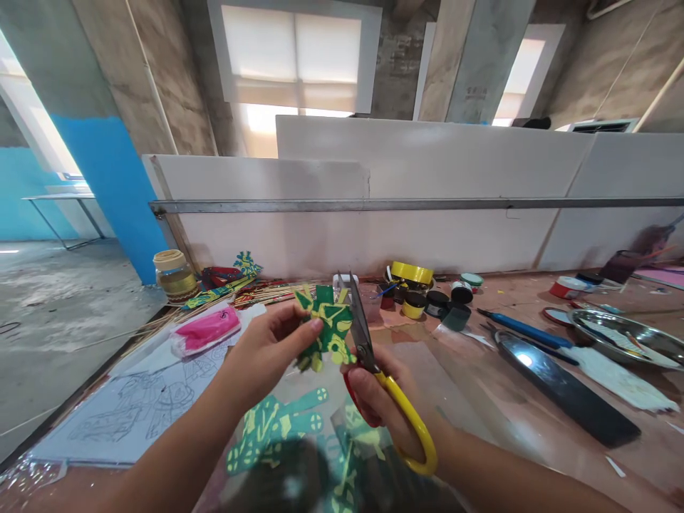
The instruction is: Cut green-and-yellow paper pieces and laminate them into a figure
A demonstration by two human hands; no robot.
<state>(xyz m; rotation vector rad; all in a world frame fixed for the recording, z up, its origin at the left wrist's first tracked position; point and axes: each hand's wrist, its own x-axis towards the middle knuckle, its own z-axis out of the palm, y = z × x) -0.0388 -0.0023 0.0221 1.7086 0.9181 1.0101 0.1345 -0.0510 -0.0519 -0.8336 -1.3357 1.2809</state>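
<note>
My left hand pinches a green and yellow painted cutout between thumb and fingers, held up above the table. In my right hand is a pair of scissors with one yellow and one red handle. Their dark blades point upward, slightly apart, along the cutout's right edge. Whether the blades touch the cutout I cannot tell. Below my hands, more green and yellow painted shapes lie on a clear sheet, partly in shadow.
At left lie a line drawing, a pink packet and a lidded jar. Thin sticks and several paint pots line the back by a white partition. At right are a long dark blade-shaped object and a metal bowl.
</note>
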